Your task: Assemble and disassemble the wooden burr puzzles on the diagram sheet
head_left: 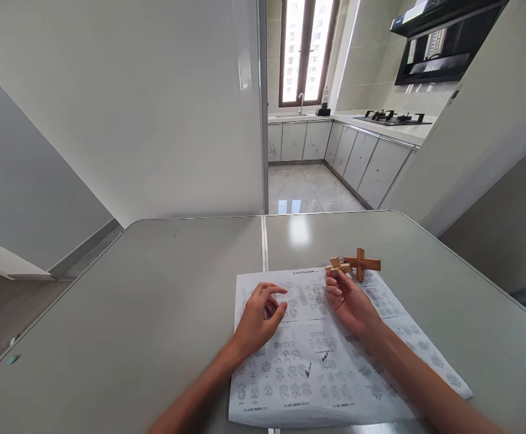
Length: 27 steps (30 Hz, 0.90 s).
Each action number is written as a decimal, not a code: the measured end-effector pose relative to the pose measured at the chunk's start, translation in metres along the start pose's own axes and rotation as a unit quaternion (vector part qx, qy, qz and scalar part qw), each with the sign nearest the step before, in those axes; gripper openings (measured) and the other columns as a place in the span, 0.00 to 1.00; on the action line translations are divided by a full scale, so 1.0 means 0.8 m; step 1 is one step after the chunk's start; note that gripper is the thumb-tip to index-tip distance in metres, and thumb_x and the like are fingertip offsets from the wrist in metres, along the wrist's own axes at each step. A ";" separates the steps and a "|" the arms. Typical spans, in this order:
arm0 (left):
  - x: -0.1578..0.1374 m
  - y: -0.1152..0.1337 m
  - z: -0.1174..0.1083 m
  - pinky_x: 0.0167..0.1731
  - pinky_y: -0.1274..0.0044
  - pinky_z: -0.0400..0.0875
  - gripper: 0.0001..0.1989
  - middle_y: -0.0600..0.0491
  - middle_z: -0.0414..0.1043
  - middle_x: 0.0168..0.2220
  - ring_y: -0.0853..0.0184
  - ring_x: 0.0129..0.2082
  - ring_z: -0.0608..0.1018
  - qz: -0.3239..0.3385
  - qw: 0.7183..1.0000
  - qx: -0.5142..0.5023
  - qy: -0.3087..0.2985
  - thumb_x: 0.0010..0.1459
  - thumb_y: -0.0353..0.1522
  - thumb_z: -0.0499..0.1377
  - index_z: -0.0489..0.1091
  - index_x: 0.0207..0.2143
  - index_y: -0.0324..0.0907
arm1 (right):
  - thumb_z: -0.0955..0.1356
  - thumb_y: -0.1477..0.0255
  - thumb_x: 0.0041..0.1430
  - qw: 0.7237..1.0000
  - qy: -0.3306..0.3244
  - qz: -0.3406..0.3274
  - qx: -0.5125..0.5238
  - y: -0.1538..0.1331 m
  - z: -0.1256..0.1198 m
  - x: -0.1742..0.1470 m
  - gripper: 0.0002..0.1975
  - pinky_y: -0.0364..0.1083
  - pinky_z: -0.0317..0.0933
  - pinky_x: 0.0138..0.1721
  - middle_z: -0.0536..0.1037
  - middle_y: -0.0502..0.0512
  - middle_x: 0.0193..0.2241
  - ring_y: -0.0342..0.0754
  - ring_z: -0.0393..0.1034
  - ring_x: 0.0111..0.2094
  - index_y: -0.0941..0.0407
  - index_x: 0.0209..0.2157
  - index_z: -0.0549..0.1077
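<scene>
A small wooden interlocking puzzle [335, 266] of light crossed pieces is held at the fingertips of my right hand [350, 304], above the far edge of a printed sheet. Just behind it lies a darker, cross-shaped wooden piece [361, 264], partly over the sheet's edge. My left hand [260, 316] hovers over the left part of the sheet, fingers curved and apart, with nothing in it. The large paper sheet [299, 331] carries rows of printed assembly diagrams and lies beneath both hands.
The grey table [176, 313] has a seam [265, 241] running down its middle. A tiny green object [13, 360] sits near its left edge. Beyond the table are a white wall panel [190, 120] and a kitchen with cabinets [357, 160] and a gas hob [393, 118].
</scene>
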State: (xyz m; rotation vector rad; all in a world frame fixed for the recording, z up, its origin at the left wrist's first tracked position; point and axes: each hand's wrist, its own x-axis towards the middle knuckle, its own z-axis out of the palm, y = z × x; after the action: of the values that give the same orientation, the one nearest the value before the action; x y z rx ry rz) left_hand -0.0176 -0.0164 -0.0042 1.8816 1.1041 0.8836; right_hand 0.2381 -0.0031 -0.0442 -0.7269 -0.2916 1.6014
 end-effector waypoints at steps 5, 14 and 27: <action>0.000 0.000 0.001 0.35 0.74 0.75 0.10 0.49 0.70 0.50 0.70 0.33 0.77 -0.003 1.000 -0.001 -0.004 0.68 0.37 0.57 0.74 0.48 0.46 | 0.78 0.60 0.57 0.998 -0.019 0.025 -0.046 -0.002 0.011 -0.006 0.14 0.38 0.59 0.17 0.65 0.46 0.25 0.39 0.55 0.21 0.53 0.35 0.74; 0.000 0.001 0.003 0.34 0.75 0.74 0.08 0.50 0.73 0.46 0.69 0.33 0.77 0.002 1.000 0.014 -0.008 0.67 0.36 0.58 0.74 0.45 0.45 | 0.78 0.60 0.56 0.980 -0.069 0.055 -0.178 0.008 0.034 -0.025 0.15 0.41 0.57 0.22 0.70 0.48 0.27 0.40 0.60 0.23 0.56 0.34 0.76; 0.001 0.004 0.002 0.33 0.76 0.73 0.08 0.51 0.74 0.42 0.69 0.32 0.77 0.008 1.000 0.020 -0.012 0.67 0.37 0.58 0.75 0.42 0.45 | 0.79 0.58 0.54 0.971 -0.075 0.050 -0.220 0.006 0.048 -0.036 0.18 0.42 0.56 0.25 0.70 0.48 0.27 0.41 0.60 0.25 0.56 0.31 0.75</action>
State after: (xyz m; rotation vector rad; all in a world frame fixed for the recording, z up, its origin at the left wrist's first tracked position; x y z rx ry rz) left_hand -0.0148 -0.0173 -0.0025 1.9306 1.1006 0.8520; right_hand 0.2115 -0.0229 -0.0091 -0.9699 -0.7484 1.7112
